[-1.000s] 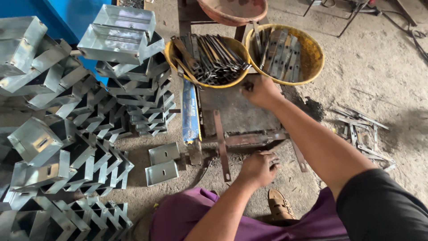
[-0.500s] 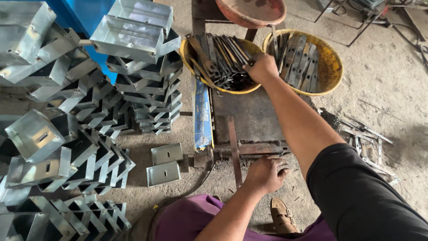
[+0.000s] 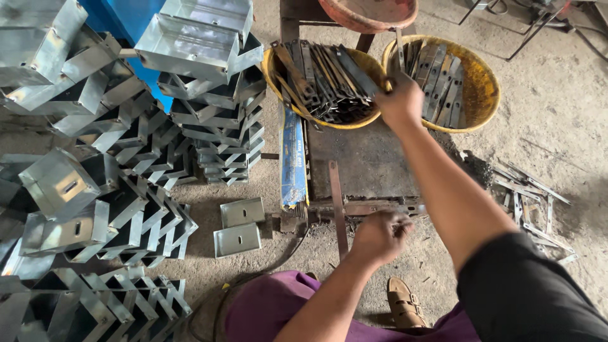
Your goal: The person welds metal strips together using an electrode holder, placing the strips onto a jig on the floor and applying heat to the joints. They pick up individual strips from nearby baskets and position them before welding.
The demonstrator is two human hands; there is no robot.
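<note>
A: Rust-dark steel everywhere — the right hand (image 3: 402, 101) is up between the two yellow baskets (image 3: 487, 95), fingers pinched on a flat metal strip (image 3: 399, 47) that stands nearly upright at the rim of the right-hand basket.

B: And the left hand (image 3: 380, 235) is low, by the near edge of the steel work plate (image 3: 364, 161). Fingers curled in over something small at the clamp bar (image 3: 373, 208) — it's blurred, so I can't tell what they grip, if anything.

A: Risk here, I'd say, is that strip. Its lower end sits among the other strips (image 3: 443, 82) in the basket — pull it at an angle and it could snag and drag neighbours over the rim.

B: Bare hands on cut edges, too. A slip of that pinch could nick the fingers.

A: The long loose strip (image 3: 337, 209) lies across the plate's front edge, right next to the left hand. A knock could tip it off onto the sandalled foot (image 3: 405, 303) below.

B: And the stacked galvanised boxes (image 3: 190, 44) to the left lean high — I'd judge a stray elbow could topple them.
</note>
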